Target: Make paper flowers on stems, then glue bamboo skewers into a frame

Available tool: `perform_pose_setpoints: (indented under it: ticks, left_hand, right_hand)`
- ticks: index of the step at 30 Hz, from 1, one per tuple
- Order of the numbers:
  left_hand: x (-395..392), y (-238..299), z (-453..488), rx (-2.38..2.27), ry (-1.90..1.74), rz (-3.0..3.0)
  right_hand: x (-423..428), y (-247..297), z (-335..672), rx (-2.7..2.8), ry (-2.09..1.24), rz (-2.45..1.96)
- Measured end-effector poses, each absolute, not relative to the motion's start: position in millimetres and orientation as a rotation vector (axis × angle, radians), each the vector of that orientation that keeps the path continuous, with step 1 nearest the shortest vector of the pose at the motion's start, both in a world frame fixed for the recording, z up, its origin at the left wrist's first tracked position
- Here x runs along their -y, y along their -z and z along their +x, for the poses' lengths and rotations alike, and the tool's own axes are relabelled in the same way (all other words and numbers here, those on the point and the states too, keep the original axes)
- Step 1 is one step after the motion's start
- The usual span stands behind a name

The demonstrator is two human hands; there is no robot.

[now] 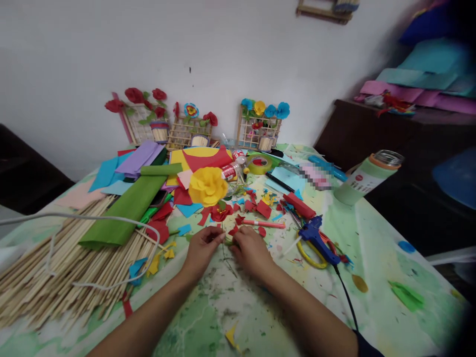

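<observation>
A yellow paper flower (207, 186) stands on a thin stem above the table. Just below it my left hand (203, 248) and my right hand (251, 250) meet at the stem's lower part, fingers pinched around it and a small green bit between them. A red paper flower (220, 212) lies just behind my fingertips. Red, blue and yellow paper scraps are scattered around both hands.
A blue glue gun (316, 238) with a black cord lies right of my hands, beside yellow-handled scissors (308, 258). A heap of bamboo sticks (55, 272) and green crepe paper (130, 206) fill the left. A green bottle (366, 179), tape roll (259, 164) and flower racks (260, 124) stand behind.
</observation>
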State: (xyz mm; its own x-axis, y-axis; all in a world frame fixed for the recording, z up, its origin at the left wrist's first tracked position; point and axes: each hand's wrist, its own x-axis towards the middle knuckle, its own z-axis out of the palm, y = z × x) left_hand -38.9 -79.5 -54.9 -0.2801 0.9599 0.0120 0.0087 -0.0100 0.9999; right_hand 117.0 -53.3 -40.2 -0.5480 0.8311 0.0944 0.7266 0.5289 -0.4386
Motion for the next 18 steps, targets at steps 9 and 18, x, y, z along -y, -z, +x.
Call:
perform_pose_setpoints:
  ticks: [9, 18]
  left_hand:
    - [81, 56, -37, -1.408, -1.419, 1.030]
    - [83, 56, -33, -1.342, -1.425, 1.030]
  right_hand:
    - [54, 44, 120, 2.139, -0.827, -1.314]
    - [48, 61, 119, 1.574, -1.337, -1.102]
